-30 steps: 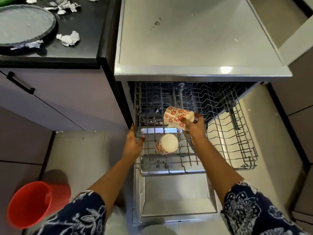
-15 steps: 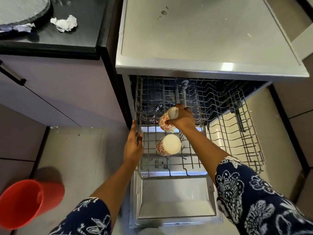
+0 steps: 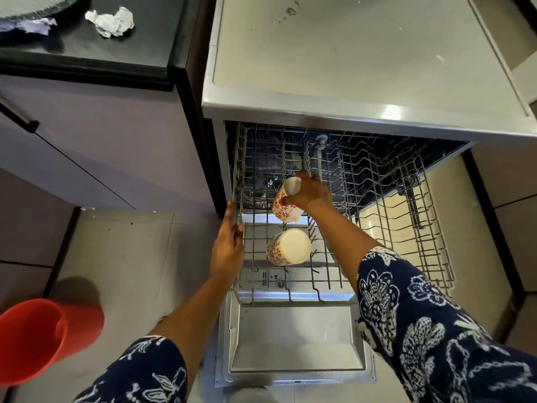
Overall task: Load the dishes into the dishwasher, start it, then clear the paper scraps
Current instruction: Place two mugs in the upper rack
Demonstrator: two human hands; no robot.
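The dishwasher [image 3: 348,112] stands open with its upper wire rack [image 3: 406,228] pulled out over the lowered door [image 3: 296,338]. My right hand [image 3: 312,193] grips a white mug with red flowers [image 3: 283,209], tipped mouth down over the rack's left side. A second matching mug [image 3: 287,250] sits upside down in the rack just in front of it. My left hand [image 3: 228,245] holds the rack's left edge. Crumpled paper scraps [image 3: 112,21] lie on the black counter [image 3: 87,59] at the upper left.
A red bucket [image 3: 43,338] stands on the tiled floor at the lower left. A grey round plate [image 3: 35,4] shows at the counter's top-left corner. Cabinet fronts flank the dishwasher on both sides. The rack's right half holds only bare tines.
My right hand has turned the flowered mug from sideways to mouth down and lowered it into the rack behind the first mug. The left hand has stayed on the rack edge.
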